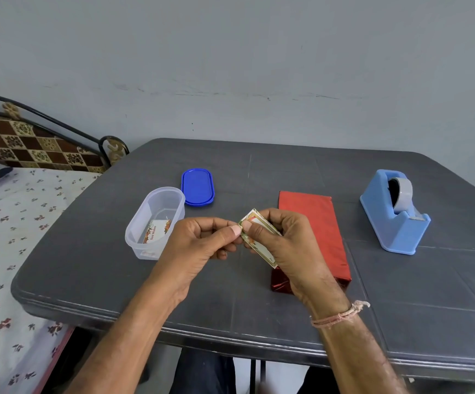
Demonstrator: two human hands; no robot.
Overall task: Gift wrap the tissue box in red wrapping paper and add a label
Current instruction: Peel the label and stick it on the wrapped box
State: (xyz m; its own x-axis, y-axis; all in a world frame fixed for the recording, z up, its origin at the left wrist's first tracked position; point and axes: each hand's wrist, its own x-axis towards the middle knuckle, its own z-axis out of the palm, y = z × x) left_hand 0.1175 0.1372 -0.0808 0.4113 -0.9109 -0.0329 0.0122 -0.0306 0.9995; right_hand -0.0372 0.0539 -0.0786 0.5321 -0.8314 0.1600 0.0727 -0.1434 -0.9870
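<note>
1. Here, the fingers (234, 230) of the left hand (202, 240) are curled in. The thumb tip and forefinger pinch the left end of the label (261, 251).
2. The right hand (284, 245) grips the same label, with its thumb pressed on the upper face and the other fingers curled behind it. The label is a small card with a patterned border. It is held above the worktop (259, 172), slanting from far-left down to near-right.
3. Both hands meet knuckle to knuckle, palms turned partly toward each other. The forearms come in from the near edge and angle toward the middle. A pale thread (338, 317) is tied round the right wrist.
4. The tissue box (315, 223), fully covered in red wrapping paper, lies flat on the worktop just behind and under the right hand. Its long side runs near to far, and its near end is partly hidden by that hand.
5. To the left of the hands stands a clear oval container (156, 206), open, with a printed card (156, 230) inside.
6. Its blue lid (198, 187) lies flat just beyond it.
7. Well to the right, a blue tape dispenser (395, 220) holding a roll sits apart from the box.
8. A bed (17, 237) with a floral sheet adjoins the worktop on the left.
</note>
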